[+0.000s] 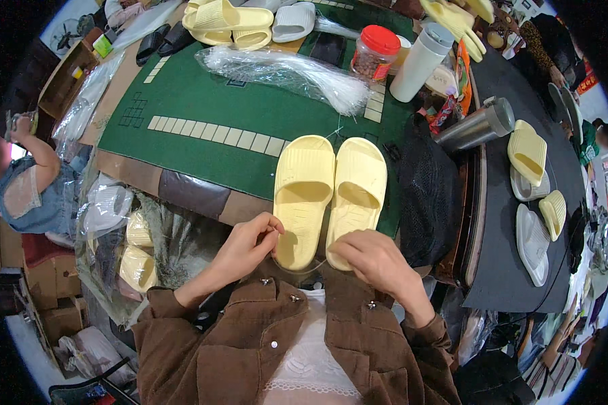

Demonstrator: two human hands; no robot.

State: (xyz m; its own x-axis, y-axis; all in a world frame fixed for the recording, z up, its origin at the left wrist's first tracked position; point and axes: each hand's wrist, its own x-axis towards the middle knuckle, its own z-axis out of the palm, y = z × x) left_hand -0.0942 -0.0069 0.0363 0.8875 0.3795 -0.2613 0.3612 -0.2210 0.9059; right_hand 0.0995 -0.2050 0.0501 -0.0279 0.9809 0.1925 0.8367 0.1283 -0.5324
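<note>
Left grip (249, 241) and right grip (373, 258) curl at yellow slippers (305, 162) (red-labelled jar (373, 55) beyond), whether pinching them I cannot tell.

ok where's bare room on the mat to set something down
Two patches look bare on the green mat: between the row of pale squares and plastic bundle, and below that row, left of the near yellow slippers. Jar, bottle and more slippers crowd the far edge.

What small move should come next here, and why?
Perhaps ease the left yellow slipper toward the right yellow slipper: their heels stand slightly apart, with the left hand at one heel and the right hand over the other.
</note>
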